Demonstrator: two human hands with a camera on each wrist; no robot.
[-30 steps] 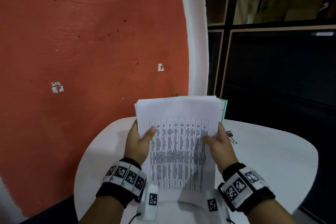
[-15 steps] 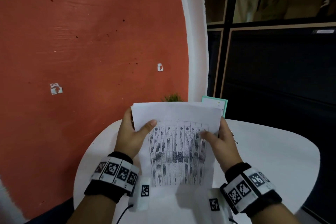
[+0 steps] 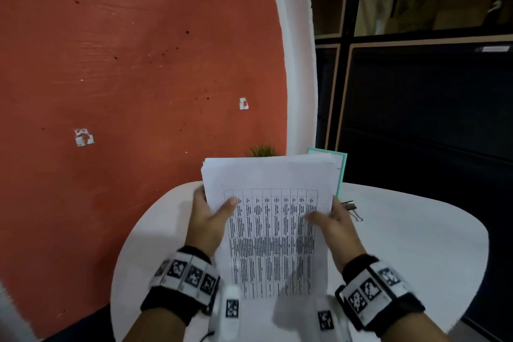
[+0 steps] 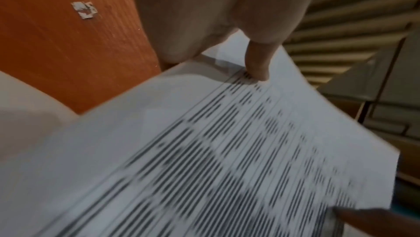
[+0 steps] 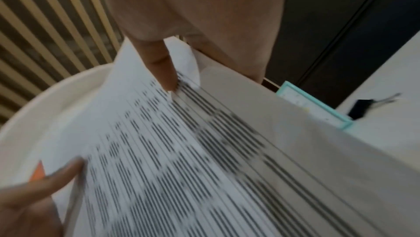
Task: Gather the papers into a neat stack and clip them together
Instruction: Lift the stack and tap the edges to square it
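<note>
The papers [image 3: 266,219] are held upright at the lower centre of the frame, gripped at both side edges by the left hand [image 3: 206,226] and right hand [image 3: 337,226]. The sheets seem light, floppy and slippery. The binder clip [image 3: 350,206] lies on the white counter [image 3: 416,230], before an orange wall [image 3: 138,64]

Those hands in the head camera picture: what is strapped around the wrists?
The left hand and right hand are bare. Each wrist carries a black band topped by a row of white tiles printed with black square-pattern markers. A small white device with its own marker hangs under each wrist, and a thin dark cable trails from the left one.
</note>
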